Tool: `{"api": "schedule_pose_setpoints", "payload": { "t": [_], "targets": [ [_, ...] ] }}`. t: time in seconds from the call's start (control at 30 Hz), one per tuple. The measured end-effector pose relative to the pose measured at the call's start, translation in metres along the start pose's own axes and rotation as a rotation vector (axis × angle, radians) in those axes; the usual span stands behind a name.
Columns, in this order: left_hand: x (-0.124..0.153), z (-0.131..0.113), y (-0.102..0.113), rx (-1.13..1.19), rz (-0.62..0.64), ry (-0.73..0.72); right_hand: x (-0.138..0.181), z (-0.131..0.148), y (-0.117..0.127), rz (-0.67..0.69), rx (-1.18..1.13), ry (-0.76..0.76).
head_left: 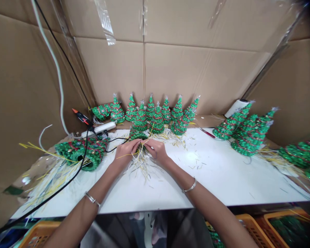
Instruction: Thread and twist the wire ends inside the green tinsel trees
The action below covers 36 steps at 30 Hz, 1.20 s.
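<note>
My left hand (126, 150) and my right hand (157, 149) meet at the middle of the white table (217, 172). Both are pinched on thin yellow and white wires (141, 162) that fan out toward me from the base of a small green beaded Christmas tree (138, 128) lying just beyond my fingers. A silver bangle sits on each wrist. Which strands each hand grips is too fine to tell.
A row of upright green trees (157, 113) stands along the back. More trees lie at the left (84, 153) and right (245, 134). A power strip (99, 129), black cables and a red-handled tool (81, 117) are at back left. Orange crates (281, 224) sit below. Cardboard walls enclose the table.
</note>
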State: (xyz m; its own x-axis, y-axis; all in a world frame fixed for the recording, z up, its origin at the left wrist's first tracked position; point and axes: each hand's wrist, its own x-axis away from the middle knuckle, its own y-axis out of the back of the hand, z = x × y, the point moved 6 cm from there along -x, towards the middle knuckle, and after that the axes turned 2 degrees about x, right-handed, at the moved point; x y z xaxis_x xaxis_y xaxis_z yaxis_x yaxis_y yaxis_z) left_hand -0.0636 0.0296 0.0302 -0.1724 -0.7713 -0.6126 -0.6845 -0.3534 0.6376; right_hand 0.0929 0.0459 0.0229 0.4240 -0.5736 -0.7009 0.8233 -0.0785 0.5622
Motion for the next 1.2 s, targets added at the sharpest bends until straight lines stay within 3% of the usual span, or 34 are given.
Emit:
{"api": "schedule_pose_setpoints", "payload": {
  "t": [0.13,0.37,0.63,1.03,1.2],
  "targets": [
    [0.000,0.000,-0.002,-0.124,0.012,-0.025,0.003,-0.001,0.000,0.014,0.022,0.027],
    [-0.002,0.004,-0.008,-0.144,0.028,-0.042,0.005,-0.006,-0.004,-0.009,0.066,0.042],
    [-0.005,-0.002,-0.004,-0.171,-0.093,-0.012,0.003,-0.003,0.006,-0.102,0.050,-0.031],
    [-0.004,-0.012,0.014,0.051,-0.205,0.048,0.002,-0.011,-0.001,-0.010,0.172,-0.095],
    [-0.004,-0.008,0.017,0.403,-0.291,0.217,0.002,-0.008,-0.004,0.043,0.212,-0.043]
  ]
}}
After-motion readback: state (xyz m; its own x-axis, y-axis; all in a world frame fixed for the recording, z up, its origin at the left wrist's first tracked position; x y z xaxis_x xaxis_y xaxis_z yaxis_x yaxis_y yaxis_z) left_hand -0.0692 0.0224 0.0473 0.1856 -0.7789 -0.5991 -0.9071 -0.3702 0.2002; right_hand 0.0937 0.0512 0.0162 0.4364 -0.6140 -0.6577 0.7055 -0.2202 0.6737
